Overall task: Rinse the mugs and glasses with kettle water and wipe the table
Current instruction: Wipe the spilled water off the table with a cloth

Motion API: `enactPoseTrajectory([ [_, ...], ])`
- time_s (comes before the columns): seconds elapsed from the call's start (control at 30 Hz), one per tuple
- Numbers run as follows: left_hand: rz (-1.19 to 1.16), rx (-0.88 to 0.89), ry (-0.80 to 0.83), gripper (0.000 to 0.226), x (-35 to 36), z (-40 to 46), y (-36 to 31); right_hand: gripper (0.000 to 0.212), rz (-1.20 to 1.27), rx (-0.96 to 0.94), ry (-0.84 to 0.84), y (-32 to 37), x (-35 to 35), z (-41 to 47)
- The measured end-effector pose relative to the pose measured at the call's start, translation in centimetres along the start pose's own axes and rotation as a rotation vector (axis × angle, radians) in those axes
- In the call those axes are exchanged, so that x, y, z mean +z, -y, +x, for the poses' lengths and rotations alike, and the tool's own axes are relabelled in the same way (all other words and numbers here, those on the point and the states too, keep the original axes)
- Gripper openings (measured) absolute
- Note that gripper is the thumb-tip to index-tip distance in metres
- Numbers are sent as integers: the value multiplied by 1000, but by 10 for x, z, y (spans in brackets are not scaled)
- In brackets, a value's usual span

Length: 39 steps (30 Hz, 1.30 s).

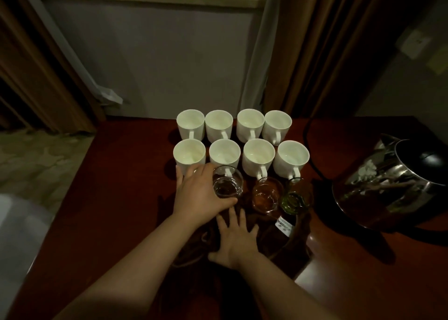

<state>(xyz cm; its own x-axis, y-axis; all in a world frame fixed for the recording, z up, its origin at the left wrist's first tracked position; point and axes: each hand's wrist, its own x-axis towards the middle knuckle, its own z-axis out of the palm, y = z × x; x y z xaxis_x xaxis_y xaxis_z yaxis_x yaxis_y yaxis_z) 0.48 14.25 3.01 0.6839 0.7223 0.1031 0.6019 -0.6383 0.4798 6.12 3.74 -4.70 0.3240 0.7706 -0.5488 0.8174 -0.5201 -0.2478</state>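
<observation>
We think we are near the end: eight white mugs (242, 141) stand in rows at 12 o'clock, our left hand (202, 193) wraps around the clear glass (228, 182), and our right hand (236, 241) lies flat and open on the dark cloth (278, 244), so wiping the table (121, 198) is left.

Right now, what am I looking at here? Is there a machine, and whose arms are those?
No machine: a person wears a camera on the head, looking down at their own arms. On the dark red table stand eight white mugs in two rows, three small glasses and a steel kettle to the right. The left hand grips the clear glass; beside it are an amber glass and a green glass. The right hand lies flat, fingers spread, on a dark brown cloth.
</observation>
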Motion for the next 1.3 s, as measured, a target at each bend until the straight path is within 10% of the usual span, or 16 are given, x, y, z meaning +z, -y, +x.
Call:
enactPoseTrajectory([
  [0.2, -8, -25, 25, 81, 9, 5, 0, 74, -173, -184, -97, -26, 35, -56],
  [0.5, 73, -70, 73, 80, 39, 4, -1, 100, 146, 392, 22, -51, 29, -76],
  [0.93, 202, -15, 165, 91, 49, -3, -11, 87, -43, -28, 141, -8, 41, -65],
  [1.3, -264, -323, 82, 108, 27, -34, 41, 100, 40, 444, 6, -57, 40, -90],
])
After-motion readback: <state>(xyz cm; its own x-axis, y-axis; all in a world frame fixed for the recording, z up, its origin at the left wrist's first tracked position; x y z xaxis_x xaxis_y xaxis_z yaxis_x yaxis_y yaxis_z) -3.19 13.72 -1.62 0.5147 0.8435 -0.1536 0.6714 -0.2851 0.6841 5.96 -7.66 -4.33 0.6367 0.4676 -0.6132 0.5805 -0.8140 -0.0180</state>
